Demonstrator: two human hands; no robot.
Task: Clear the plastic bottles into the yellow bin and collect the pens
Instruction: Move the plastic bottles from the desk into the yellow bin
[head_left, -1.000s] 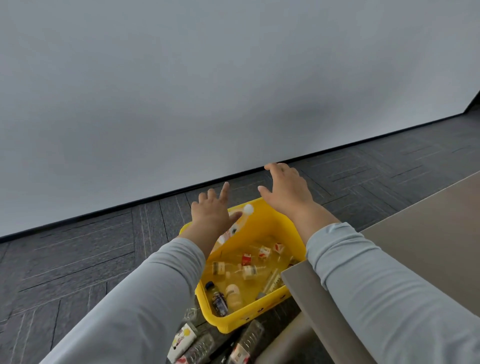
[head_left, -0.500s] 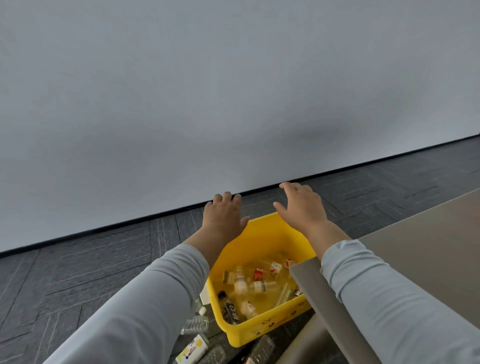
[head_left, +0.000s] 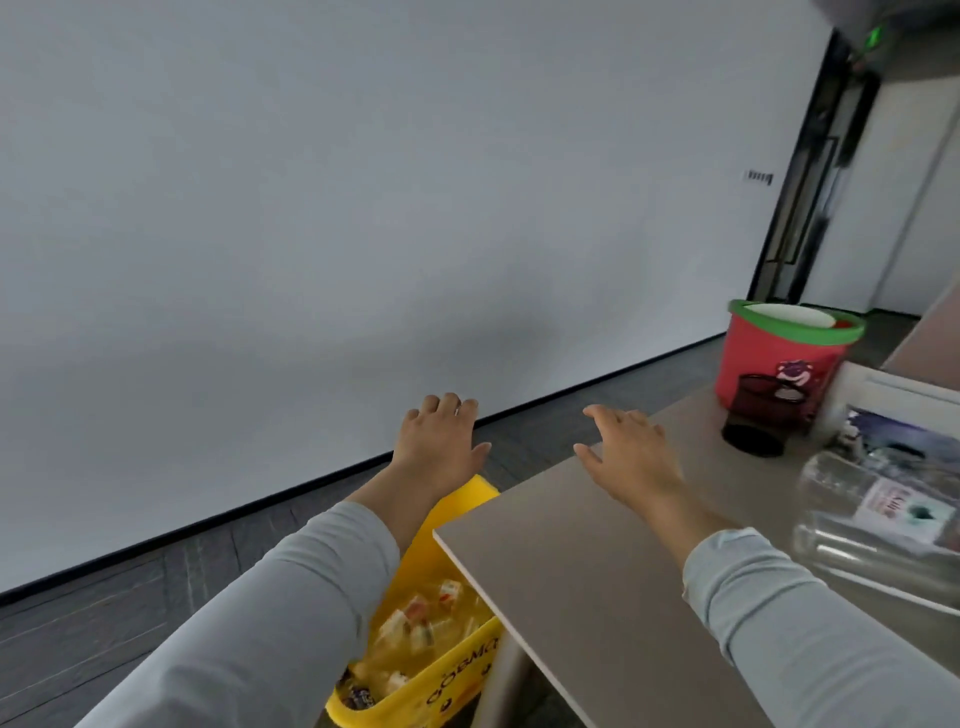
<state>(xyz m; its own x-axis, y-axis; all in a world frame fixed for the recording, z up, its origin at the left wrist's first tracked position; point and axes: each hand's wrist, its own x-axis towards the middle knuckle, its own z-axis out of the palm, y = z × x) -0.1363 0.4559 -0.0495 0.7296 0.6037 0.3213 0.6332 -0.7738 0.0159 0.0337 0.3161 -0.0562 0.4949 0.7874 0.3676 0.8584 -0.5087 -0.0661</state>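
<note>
Both my left hand (head_left: 441, 441) and right hand (head_left: 631, 452) are empty and spread, so next I'd grab the clear plastic bottles (head_left: 872, 519) lying on the beige tabletop (head_left: 597, 571) (yellow plastic bin (head_left: 447, 670) sits below its edge).

A plain pale wall (head_left: 363, 208) meets dark grey floor (head_left: 104, 639) left of the beige table (head_left: 597, 561); beyond the table, a black-framed doorway (head_left: 810, 171).

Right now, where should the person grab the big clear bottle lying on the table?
Probably around the middle of the clear bottle, by its white label. It lies on its side on the table, so the round body is open from above. The empty right hand is nearest and could come down from above, fingers wrapping across the width. Its ends run out of view.
</note>
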